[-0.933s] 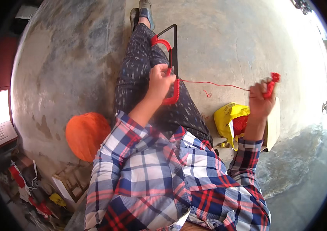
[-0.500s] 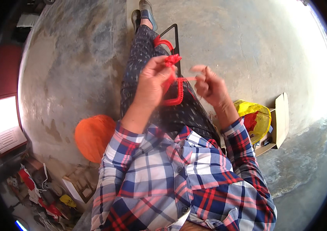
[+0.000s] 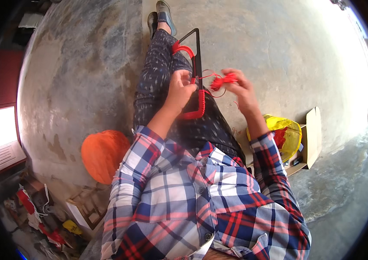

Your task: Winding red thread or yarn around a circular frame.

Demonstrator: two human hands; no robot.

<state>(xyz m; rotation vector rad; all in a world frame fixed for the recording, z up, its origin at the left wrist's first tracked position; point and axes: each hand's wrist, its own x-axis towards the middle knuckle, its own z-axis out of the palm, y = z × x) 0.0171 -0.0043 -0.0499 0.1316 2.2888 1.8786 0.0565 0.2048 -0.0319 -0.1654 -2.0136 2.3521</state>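
Observation:
A black frame (image 3: pixel 198 52) with squared corners lies along my thighs, and parts of it are covered in red. Its near corner carries a ridged red wrapping (image 3: pixel 202 103). My left hand (image 3: pixel 179 92) is closed at the frame's side, thumb and fingers pinched by a short red stretch; the exact grip is partly hidden. To the right, my right hand (image 3: pixel 243 93) grips a gathered bundle of red ribbon (image 3: pixel 223 82). Thin loops of the ribbon run from the bundle across to the frame near my left fingertips.
An orange rounded bundle (image 3: pixel 105 156) rests on the floor to my left. On my right, a yellow bag (image 3: pixel 297 136) with red material inside stands against an open cardboard box (image 3: pixel 313 138). A wooden frame-like piece (image 3: pixel 87 208) and assorted clutter lie at the lower left.
The red ribbon bundle has passed from my left hand to my right. My left hand has lowered slightly to the frame's side, and ribbon loops now hang between both hands.

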